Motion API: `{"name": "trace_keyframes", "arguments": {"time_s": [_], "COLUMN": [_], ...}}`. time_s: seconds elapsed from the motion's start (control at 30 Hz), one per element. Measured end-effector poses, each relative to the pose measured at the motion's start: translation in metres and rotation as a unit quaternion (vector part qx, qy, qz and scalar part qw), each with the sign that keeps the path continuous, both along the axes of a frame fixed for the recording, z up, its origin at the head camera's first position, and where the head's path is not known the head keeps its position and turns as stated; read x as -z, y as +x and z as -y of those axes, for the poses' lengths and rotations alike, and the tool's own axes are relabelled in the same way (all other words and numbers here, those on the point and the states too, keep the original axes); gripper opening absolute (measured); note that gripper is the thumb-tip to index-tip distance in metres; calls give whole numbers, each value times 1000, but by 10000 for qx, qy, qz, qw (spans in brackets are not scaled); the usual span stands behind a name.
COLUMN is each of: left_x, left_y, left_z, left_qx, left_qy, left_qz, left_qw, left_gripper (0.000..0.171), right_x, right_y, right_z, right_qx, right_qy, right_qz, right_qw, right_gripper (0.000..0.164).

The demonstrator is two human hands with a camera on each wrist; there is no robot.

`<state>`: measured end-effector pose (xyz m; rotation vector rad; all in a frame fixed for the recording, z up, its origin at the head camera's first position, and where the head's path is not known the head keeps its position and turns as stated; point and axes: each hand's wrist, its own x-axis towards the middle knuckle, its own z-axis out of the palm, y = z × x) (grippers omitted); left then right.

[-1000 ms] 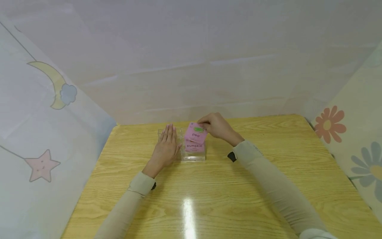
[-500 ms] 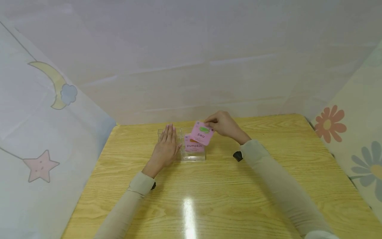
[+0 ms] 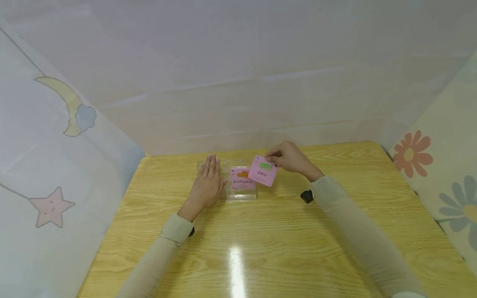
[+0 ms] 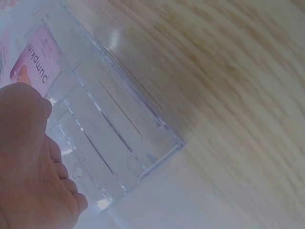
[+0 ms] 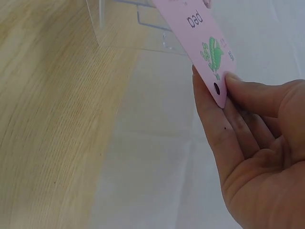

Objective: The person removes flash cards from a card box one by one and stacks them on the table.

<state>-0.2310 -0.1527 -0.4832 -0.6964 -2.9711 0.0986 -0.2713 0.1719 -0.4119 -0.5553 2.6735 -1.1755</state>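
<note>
Right hand (image 3: pixel 292 159) pinches 1 pink pea card (image 3: pixel 262 173) by its 2 o'clock corner, card tilted, overlapping in head view the 3 o'clock edge of pumpkin card (image 3: pixel 241 182), that one in clear holder (image 3: pixel 243 197), left hand (image 3: pixel 206 185) flat, fingers straight, over holder's 9 o'clock half.

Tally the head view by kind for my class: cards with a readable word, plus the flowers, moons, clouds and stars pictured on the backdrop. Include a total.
Word cards: 2 (pea card, pumpkin card)
Flowers: 2 (red flower, blue-grey flower)
Moons: 1 (yellow moon)
Clouds: 1 (blue cloud)
Stars: 1 (pink star)
Total: 7
</note>
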Motion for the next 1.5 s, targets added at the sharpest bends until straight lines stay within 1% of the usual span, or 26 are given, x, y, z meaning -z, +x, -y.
{"name": "trace_keyframes", "arguments": {"time_s": [0.13, 0.33, 0.57, 0.8, 0.93, 1.07, 1.17, 1.33, 1.5], "left_x": [1, 1, 1, 1, 1, 1, 1, 1, 1], "left_y": [0, 1, 1, 1, 1, 1, 2, 1, 1], "left_z": [0, 0, -1, -1, -1, -1, -1, 0, 1], "left_qx": [3, 11, -25, 0, 11, -19, -50, -23, 6], "left_qy": [-27, -16, -64, -17, -9, -8, -32, -22, -13], "left_qz": [-19, -69, -29, -43, -74, -39, -8, -17, -36], "left_qw": [10000, 10000, 10000, 10000, 10000, 10000, 10000, 10000, 10000], "left_gripper": [78, 77, 76, 77, 76, 77, 77, 77, 77], "right_x": [4, 17, 27, 28, 32, 39, 43, 46, 49], "right_y": [-1, -3, -3, -3, -2, -4, -5, -5, -5], "right_z": [-10, -25, -41, -50, -55, -59, -62, -66, -70], "right_qx": [9, 103, 3, -115, -224, -243, -251, -312, -335], "right_qy": [14, -15, 10, 58, 162, 290, 376, 517, 503], "right_qz": [222, 585, 730, 802, 885, 1007, 1001, 949, 1128], "right_qw": [9998, 9982, 9973, 9967, 9957, 9942, 9939, 9937, 9918], "right_gripper": [23, 25, 26, 25, 25, 26, 25, 24, 23]}}
